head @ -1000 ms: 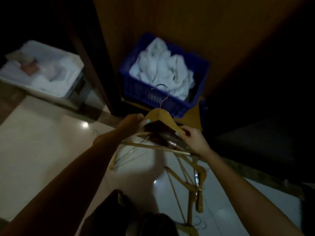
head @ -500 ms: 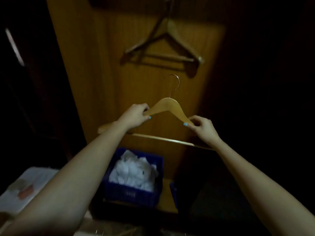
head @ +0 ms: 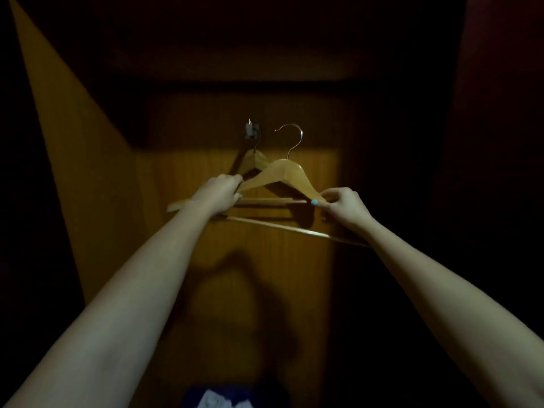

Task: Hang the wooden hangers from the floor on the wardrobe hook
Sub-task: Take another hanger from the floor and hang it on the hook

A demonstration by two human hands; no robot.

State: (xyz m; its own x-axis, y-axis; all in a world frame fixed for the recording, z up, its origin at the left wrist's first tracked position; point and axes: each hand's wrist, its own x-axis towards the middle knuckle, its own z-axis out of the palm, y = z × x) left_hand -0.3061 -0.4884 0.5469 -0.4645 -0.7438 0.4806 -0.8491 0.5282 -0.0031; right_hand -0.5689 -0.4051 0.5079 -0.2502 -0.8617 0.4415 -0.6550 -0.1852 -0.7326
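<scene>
Nearly hung: hanger held just right of the hook

Leftmost, the left hand (head: 219, 191) is seen curled round the hanger's left arm, its fingers clamped on the wood. Just above and to the right of it, the hook (head: 250, 131) is fixed to the wardrobe's back panel (head: 265, 260). One hung hanger (head: 255, 160) is carried on it, close against the panel. In front of that one, the hanger (head: 282, 172) is held up between both hands. Its wire (head: 291, 136) stands upright with the open end turned left, just beside the hook on the right and about level with it, not yet over it. Further right, the right hand (head: 344, 204) is pinched on the hanger's right arm, thumb and fingertips closed on the wood.

The hanging step is judged to be in hand and close to its end. A short shift to the left is called for, so that the wire is carried over the hook and lowered onto it in front of the hung hanger. Only then should both grips be loosened. Whether more hangers are left on the floor cannot be told.
</scene>
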